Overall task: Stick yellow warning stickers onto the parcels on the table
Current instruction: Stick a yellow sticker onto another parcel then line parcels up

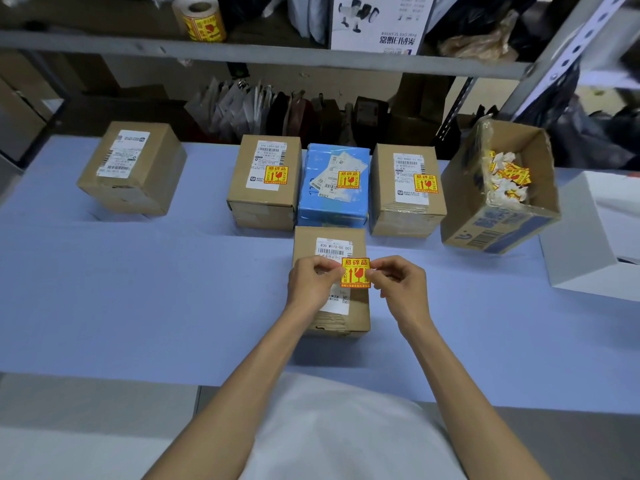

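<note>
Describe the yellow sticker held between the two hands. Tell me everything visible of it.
The sticker is a bright yellow square, paper-like, with red print: characters along the top, an upward arrow and a goblet symbol below, and a red strip at the bottom. It faces up, flat. The left hand pinches its left edge, the right hand its right edge. It sits over the white label of the nearest parcel; whether it touches yet is unclear.
</note>
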`<action>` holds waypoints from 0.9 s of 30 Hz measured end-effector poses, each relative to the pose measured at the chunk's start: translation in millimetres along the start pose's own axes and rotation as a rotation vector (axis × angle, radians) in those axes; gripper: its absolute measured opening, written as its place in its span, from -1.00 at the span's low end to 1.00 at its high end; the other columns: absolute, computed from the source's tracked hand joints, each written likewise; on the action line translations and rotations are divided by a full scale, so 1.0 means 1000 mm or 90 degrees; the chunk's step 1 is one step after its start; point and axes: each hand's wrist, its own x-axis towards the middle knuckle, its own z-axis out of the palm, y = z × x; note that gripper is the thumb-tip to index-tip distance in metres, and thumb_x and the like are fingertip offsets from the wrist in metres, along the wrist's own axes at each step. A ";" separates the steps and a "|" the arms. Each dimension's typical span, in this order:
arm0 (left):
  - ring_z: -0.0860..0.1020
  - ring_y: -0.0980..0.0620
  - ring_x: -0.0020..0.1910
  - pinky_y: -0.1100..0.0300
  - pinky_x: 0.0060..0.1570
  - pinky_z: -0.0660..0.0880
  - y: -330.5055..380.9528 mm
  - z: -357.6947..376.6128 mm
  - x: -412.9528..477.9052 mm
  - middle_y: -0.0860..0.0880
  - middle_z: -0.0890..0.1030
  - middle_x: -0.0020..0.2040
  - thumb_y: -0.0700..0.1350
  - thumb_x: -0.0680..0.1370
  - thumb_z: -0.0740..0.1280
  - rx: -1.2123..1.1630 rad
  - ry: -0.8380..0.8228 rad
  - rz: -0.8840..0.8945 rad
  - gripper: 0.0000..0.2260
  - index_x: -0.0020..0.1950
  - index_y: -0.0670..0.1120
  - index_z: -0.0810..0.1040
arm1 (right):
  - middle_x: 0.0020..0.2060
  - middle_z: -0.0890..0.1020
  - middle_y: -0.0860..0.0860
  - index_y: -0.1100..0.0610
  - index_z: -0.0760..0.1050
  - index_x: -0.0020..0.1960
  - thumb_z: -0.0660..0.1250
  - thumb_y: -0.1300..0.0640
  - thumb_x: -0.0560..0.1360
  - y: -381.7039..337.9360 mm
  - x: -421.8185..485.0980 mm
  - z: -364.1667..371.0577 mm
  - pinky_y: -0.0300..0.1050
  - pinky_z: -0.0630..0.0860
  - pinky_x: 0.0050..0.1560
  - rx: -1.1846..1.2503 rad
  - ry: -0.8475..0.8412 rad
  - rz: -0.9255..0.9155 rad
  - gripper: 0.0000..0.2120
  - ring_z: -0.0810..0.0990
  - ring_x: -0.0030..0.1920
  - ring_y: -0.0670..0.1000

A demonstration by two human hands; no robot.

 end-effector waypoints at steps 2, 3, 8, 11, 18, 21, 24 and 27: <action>0.58 0.04 -0.04 0.23 -0.15 0.50 -0.001 0.001 0.001 -0.01 0.64 -0.04 -0.12 0.49 0.42 0.005 -0.005 -0.005 -0.96 -0.08 -0.05 0.62 | -0.28 0.67 0.08 0.22 0.61 -0.11 0.43 0.31 0.43 0.001 0.001 -0.002 -0.36 0.44 -0.43 -0.008 -0.004 0.010 -0.95 0.58 -0.35 -0.15; 0.59 0.04 -0.06 0.21 -0.16 0.50 -0.002 0.001 0.000 -0.01 0.64 -0.05 -0.11 0.50 0.41 0.017 -0.006 -0.009 -0.96 -0.08 -0.05 0.61 | -0.29 0.66 0.08 0.23 0.60 -0.11 0.43 0.31 0.43 0.002 0.002 -0.003 -0.36 0.43 -0.43 -0.012 -0.007 0.016 -0.94 0.58 -0.35 -0.14; 0.57 0.06 -0.12 0.17 -0.16 0.54 -0.004 0.001 0.000 0.04 0.60 -0.12 -0.09 0.48 0.42 0.079 0.009 -0.011 -0.92 -0.06 -0.01 0.56 | -0.34 0.62 0.08 0.19 0.53 -0.04 0.46 0.31 0.42 0.005 0.002 0.001 -0.33 0.44 -0.37 -0.021 -0.022 0.050 -0.83 0.58 -0.36 -0.15; 0.56 0.03 -0.06 0.19 -0.21 0.55 -0.005 -0.001 -0.001 0.01 0.59 -0.04 -0.11 0.47 0.44 0.099 0.012 -0.013 -0.81 0.02 -0.02 0.48 | -0.24 0.65 0.12 0.05 0.40 -0.10 0.51 0.26 0.38 0.008 0.003 0.002 -0.16 0.47 -0.22 -0.025 -0.010 0.066 -0.70 0.62 -0.22 -0.01; 0.57 -0.03 0.03 0.28 -0.34 0.45 -0.004 -0.001 -0.003 -0.07 0.59 0.09 -0.12 0.47 0.43 0.161 0.035 -0.015 -0.75 0.07 -0.06 0.43 | -0.10 0.63 0.20 0.00 0.37 -0.21 0.50 0.28 0.38 0.008 0.002 0.007 -0.08 0.50 -0.18 -0.061 -0.010 0.056 -0.67 0.63 -0.11 0.12; 0.57 -0.02 0.01 0.30 -0.39 0.38 -0.003 0.000 -0.004 -0.07 0.59 0.09 -0.11 0.48 0.43 0.193 0.038 -0.008 -0.75 0.07 -0.06 0.43 | -0.07 0.61 0.19 0.03 0.39 -0.24 0.51 0.27 0.37 0.010 0.003 0.007 -0.09 0.50 -0.19 -0.067 -0.009 0.059 -0.70 0.63 -0.09 0.11; 0.58 -0.04 0.02 0.32 -0.42 0.31 -0.002 0.001 -0.004 -0.08 0.60 0.09 -0.10 0.46 0.43 0.220 0.042 -0.005 -0.74 0.07 -0.07 0.43 | -0.26 0.63 0.13 0.12 0.39 -0.12 0.49 0.30 0.38 0.012 0.003 0.008 -0.20 0.43 -0.24 -0.066 -0.019 0.063 -0.72 0.59 -0.21 0.00; 0.58 -0.06 0.01 0.29 -0.41 0.32 0.001 0.001 -0.004 -0.08 0.60 0.08 -0.11 0.43 0.43 0.255 0.045 -0.001 -0.73 0.05 -0.07 0.42 | -0.34 0.63 0.08 0.16 0.39 -0.03 0.47 0.31 0.38 0.014 0.004 0.010 -0.17 0.46 -0.23 -0.079 -0.022 0.061 -0.70 0.60 -0.25 -0.01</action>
